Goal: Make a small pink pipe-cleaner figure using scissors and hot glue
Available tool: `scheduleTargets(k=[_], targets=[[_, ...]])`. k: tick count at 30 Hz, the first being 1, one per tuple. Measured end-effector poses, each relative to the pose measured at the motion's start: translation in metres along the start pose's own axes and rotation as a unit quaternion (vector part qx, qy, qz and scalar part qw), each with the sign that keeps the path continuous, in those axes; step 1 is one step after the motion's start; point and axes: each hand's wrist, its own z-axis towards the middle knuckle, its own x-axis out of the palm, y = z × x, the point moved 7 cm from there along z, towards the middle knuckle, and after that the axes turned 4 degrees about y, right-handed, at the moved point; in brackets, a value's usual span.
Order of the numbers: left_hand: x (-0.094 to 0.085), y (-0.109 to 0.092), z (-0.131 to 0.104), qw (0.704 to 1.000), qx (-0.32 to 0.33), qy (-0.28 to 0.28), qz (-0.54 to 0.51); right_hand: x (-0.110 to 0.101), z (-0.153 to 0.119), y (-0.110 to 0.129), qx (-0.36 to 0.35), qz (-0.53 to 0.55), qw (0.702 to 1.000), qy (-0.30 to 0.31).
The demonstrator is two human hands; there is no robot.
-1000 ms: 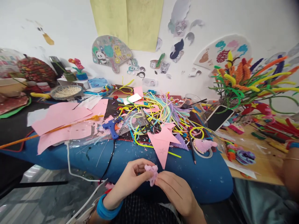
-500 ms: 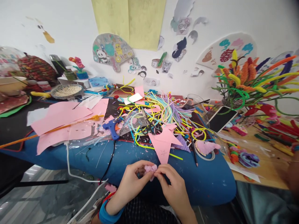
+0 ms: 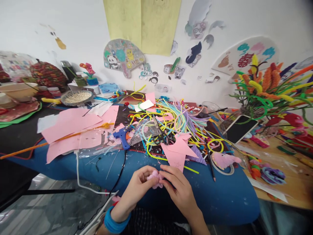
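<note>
Between my hands is a small fuzzy pink pipe-cleaner piece, curled into a lumpy, flower-like shape. My left hand is closed around its left side, thumb in front. From the right, my right hand pinches its edge with thumb and fingertips. Both hands are above the front edge of the blue table cover. Just beyond them lies a cut pink paper piece with a small star drawn on it. The fingers partly hide the pink piece.
A blue glue gun with a black cord lies left of centre. Scissors rest among a heap of colourful pipe cleaners. Pink paper sheets are at left. A pencil, a phone and a bunch of pipe-cleaner flowers are at right.
The pink piece has turned in my fingers and shows more of its rounded lobes. My right fingers have shifted up over its edge. The whole view has swung slightly left.
</note>
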Motion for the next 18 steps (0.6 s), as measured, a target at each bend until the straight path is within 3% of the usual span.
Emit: scheduleTargets(k=[4,6,13,18], targets=[[-0.009,0.001,-0.001,0.994,0.036,-0.076,-0.063,0.015,-0.009,-0.009,0.149,0.031,0.986,-0.06],[-0.012,0.001,-0.002,0.991,0.052,-0.097,-0.079,0.023,-0.011,-0.01,0.189,0.084,0.976,-0.069],[-0.028,-0.009,-0.007,0.99,0.083,-0.101,0.046,0.023,0.014,-0.005,0.171,0.125,0.976,-0.041],[-0.035,-0.019,-0.008,0.99,0.084,-0.095,0.06,0.021,0.031,0.002,0.125,0.102,0.987,-0.011]])
